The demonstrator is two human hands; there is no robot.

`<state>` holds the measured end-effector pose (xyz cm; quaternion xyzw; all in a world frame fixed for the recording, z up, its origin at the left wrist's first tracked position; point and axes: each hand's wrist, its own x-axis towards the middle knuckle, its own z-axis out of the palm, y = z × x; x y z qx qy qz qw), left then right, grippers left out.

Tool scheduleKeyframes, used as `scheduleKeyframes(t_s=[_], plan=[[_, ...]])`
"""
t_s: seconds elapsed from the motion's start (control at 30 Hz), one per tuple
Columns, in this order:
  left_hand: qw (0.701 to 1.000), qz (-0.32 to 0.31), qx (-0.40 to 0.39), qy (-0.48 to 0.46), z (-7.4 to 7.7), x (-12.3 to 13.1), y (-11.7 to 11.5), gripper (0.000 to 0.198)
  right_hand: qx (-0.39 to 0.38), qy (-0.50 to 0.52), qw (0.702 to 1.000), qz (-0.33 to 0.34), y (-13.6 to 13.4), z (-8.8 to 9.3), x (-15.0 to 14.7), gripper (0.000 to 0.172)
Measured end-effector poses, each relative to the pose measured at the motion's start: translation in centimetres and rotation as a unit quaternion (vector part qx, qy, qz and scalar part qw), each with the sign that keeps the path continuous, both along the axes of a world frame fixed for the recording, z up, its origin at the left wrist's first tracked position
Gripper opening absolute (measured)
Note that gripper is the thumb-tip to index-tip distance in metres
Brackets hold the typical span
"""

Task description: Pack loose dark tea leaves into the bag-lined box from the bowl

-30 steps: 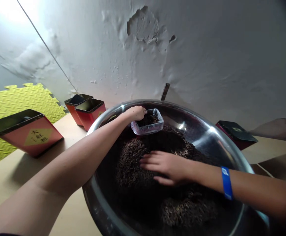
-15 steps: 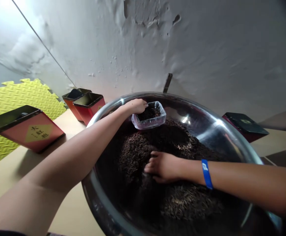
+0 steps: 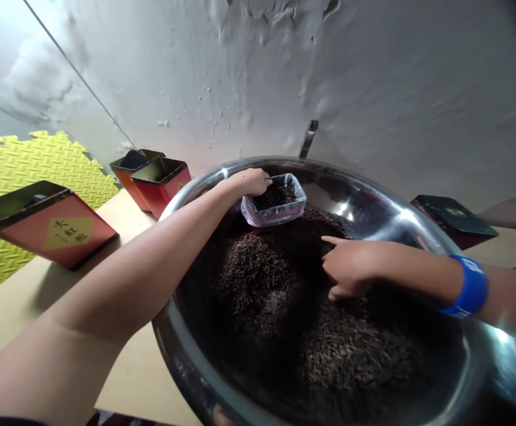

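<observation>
My left hand is closed on the near-left rim of a small rectangular plastic tub, which looks lined with clear film. Dark loose tea leaves lie inside the tub. It is held over the far part of a wide steel bowl. Heaps of dark tea leaves fill much of that bowl. My right hand, below a blue wristband, is just above the leaves. Its index finger is stretched out, the other fingers are partly bent, and nothing shows in it.
Left on the pale table stand three open tea tins, a large one and two smaller ones. A dark-topped tin is at right, near part of another arm. Behind rises a peeling wall.
My right hand has come out of the leaves and moved right and slightly up, its index finger now extended. My left hand still grips the tub; the view has shifted slightly.
</observation>
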<state>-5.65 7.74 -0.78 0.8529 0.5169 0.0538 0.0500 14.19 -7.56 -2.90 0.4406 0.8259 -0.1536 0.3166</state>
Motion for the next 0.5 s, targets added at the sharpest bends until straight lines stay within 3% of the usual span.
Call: scheduleKeyframes(t_s=[0.17, 0.33, 0.5], plan=[[1.0, 0.0, -0.001, 0.007, 0.1, 0.1, -0.1, 0.043, 0.049, 0.174, 0.979, 0.093, -0.3, -0.5, -1.4, 0.021], [1.0, -0.007, 0.004, 0.019, 0.1, 0.0, -0.2, 0.046, 0.194, 0.218, 0.948, 0.128, 2.5, -4.5, -1.9, 0.042], [1.0, 0.009, 0.0, 0.028, 0.3, -0.2, -0.1, 0.046, 0.334, 0.209, 0.914, 0.094, 4.1, -8.1, -0.4, 0.054]])
